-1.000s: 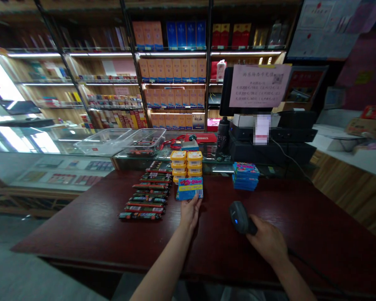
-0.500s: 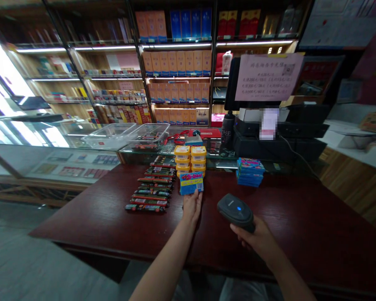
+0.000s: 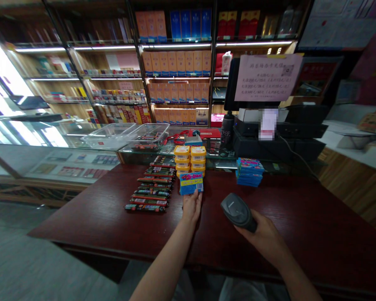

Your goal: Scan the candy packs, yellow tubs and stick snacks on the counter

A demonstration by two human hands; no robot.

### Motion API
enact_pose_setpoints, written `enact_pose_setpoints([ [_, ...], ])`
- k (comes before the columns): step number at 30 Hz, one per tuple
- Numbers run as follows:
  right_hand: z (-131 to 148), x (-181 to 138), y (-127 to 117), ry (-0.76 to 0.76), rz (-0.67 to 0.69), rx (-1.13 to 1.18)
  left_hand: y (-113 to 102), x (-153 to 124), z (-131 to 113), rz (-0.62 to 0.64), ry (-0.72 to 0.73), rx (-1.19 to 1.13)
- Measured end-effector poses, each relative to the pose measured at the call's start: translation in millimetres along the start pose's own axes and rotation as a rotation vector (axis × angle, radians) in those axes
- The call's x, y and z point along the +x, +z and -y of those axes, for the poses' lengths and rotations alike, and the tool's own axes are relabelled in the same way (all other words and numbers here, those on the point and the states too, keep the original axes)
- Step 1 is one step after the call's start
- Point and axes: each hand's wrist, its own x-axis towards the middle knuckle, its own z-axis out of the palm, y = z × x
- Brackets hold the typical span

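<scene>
My left hand (image 3: 191,207) holds up a blue packet with a yellow label (image 3: 191,183) over the dark red counter (image 3: 113,217), its face turned toward me. My right hand (image 3: 263,236) grips a black barcode scanner (image 3: 237,211), raised off the counter and aimed toward the packet, a short way to its right. Just behind the packet stand two stacks of yellow tubs (image 3: 190,158). A stack of the same blue packets (image 3: 250,171) lies further right.
A row of dark wrapped sticks (image 3: 150,187) lies left of the packet. Clear plastic trays (image 3: 125,134) sit on the glass case behind. A cash register with a monitor and pink notice (image 3: 268,77) stands at the back right. Shelves of boxed goods fill the wall.
My right hand lifted the scanner off the counter and turned it toward the packet. The scanner's blue light, lit in both earlier frames, no longer shows. My left hand stayed put.
</scene>
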Motion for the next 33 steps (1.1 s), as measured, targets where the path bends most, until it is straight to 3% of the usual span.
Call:
enact_pose_setpoints([
  [3, -17, 6, -9, 0.054, -0.02, -0.431, 1, -1, -1, 0.025, 0.022, -0.037],
  [6, -43, 11, -15, -0.041, 0.006, -0.728, 1, -2, -1, 0.038, 0.017, -0.036],
  [8, -66, 12, -16, -0.16, 0.002, -0.818, 1, -3, -1, 0.036, 0.005, -0.025],
  [11, -98, 12, -16, -0.278, -0.126, -0.895, 2, -5, -2, 0.041, 0.003, 0.016],
  [14, -120, 12, -14, -0.363, -0.174, -0.893, 5, -3, -9, 0.074, 0.07, 0.131],
  [17, -128, 12, -13, -0.376, -0.216, -0.885, 9, 3, -31, 0.087, 0.26, 0.413],
  [19, -128, 11, -12, -0.374, -0.242, -0.884, 10, 9, -53, 0.112, 0.447, 0.74],
  [21, -126, 10, -12, -0.361, -0.271, -0.875, 11, 12, -74, 0.221, 0.631, 1.132],
  [24, -127, 10, -13, -0.33, -0.319, -0.855, 9, 13, -91, 0.371, 0.775, 1.694],
  [26, -130, 11, -14, -0.34, -0.318, -0.851, 7, 12, -91, 0.392, 0.829, 1.958],
  [29, -134, 13, -15, -0.352, -0.294, -0.855, 0, 13, -80, 0.354, 0.861, 2.152],
  [33, -131, 12, -14, -0.328, -0.269, -0.858, -18, 22, -69, 0.412, 0.83, 2.123],
])
